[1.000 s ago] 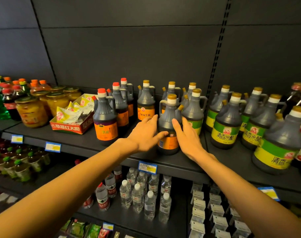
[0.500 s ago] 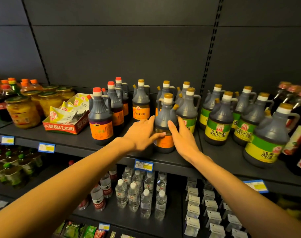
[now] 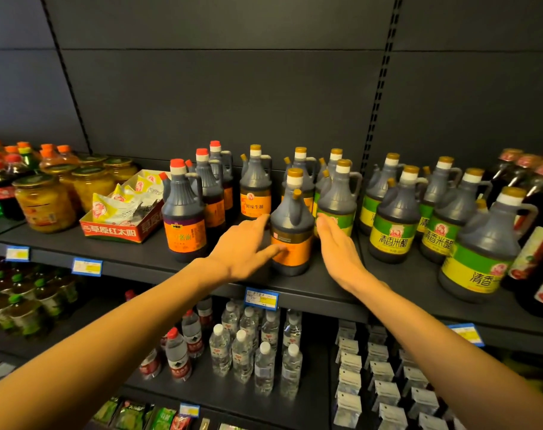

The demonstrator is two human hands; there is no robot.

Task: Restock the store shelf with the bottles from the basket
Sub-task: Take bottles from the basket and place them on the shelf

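A dark sauce bottle with an orange label and gold cap (image 3: 292, 225) stands upright at the front of the dark shelf (image 3: 140, 262). My left hand (image 3: 245, 246) lies against its left side, fingers straight, fingertips touching the label. Just right of the bottle is my right hand (image 3: 338, 249), fingers straight, with a thin gap to the bottle. More orange-label bottles (image 3: 183, 212) stand left and behind, and green-label bottles (image 3: 394, 218) to the right. No basket is in view.
Jars of yellow fruit (image 3: 44, 203) and a red carton of packets (image 3: 121, 212) sit at the left of the shelf. Water bottles (image 3: 242, 346) and small white packs (image 3: 382, 383) fill the shelf below. Blue price tags (image 3: 261, 297) line the edge.
Both hands have loosened from the bottle's sides; the right hand has come slightly off it. The bottle stays in place. The view shifted a little.
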